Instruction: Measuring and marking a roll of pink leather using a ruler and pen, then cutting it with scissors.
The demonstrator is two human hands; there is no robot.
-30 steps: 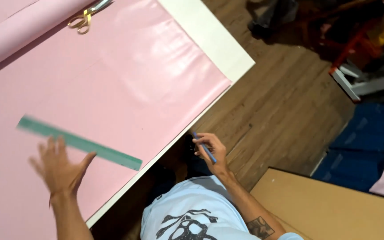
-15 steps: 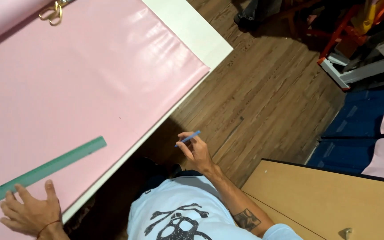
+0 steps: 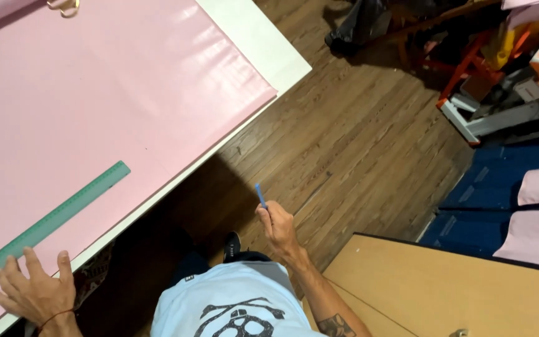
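Observation:
A large pink sheet (image 3: 107, 106) covers a white table (image 3: 263, 47). On it lies a long green ruler (image 3: 51, 221), running diagonally toward the table's near edge. My left hand (image 3: 35, 290) rests flat on the pink sheet at that edge, fingers spread, just touching the ruler's lower end. My right hand (image 3: 279, 228) is off the table, over the wooden floor, and grips a blue pen (image 3: 261, 195) that points upward.
Gold-handled scissors (image 3: 63, 6) lie at the top edge of the sheet. A tan board (image 3: 432, 293) sits at lower right. Red and white frames with clutter (image 3: 488, 68) stand at the far right, beside blue mats (image 3: 494, 193) and pink fabric.
My left hand slid down the ruler to its lower end at the table edge. My right hand with the pen moved away from the table, out over the floor.

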